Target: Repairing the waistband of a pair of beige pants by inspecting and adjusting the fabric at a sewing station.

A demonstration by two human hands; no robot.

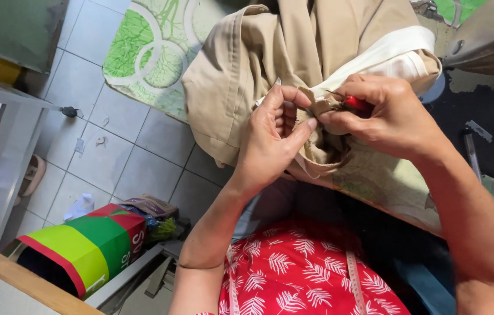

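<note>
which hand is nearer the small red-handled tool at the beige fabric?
Right. The right hand grips the small red-handled tool between its fingers. The left hand is just beside it, pinching the beige fabric, not touching the tool.

Floor (112, 146): pale grey square tiles, scattered scraps. Green-and-white patterned mat (148, 52) at top, partly covered. White table frame (2, 146) along left edge, sandal (32, 174) beneath it. Multicolour box (86, 248) in red, green and yellow at bottom left, beside a wooden edge (25, 280). Daylight, bright upper right.
</note>
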